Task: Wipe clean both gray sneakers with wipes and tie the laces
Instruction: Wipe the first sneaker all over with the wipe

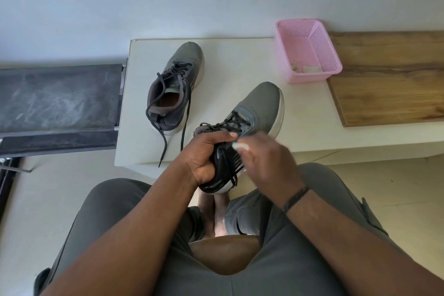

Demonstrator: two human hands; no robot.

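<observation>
Head view: we see the left hand (204, 154) curled round the heel of the near gray sneaker (249, 127), toe resting on the white table (240, 60) — the right hand (266, 158) pinches a white wipe (240, 146) against its side. The second sneaker (175, 89) stands untied to the left — a pink basket (310, 55) sits behind.

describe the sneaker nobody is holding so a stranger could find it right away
Start at the white table with the pink basket at its right. The free sneaker stands alone at the table's left end. Unlike the held sneaker, no hand touches it, and its untied laces trail toward the near edge.
</observation>
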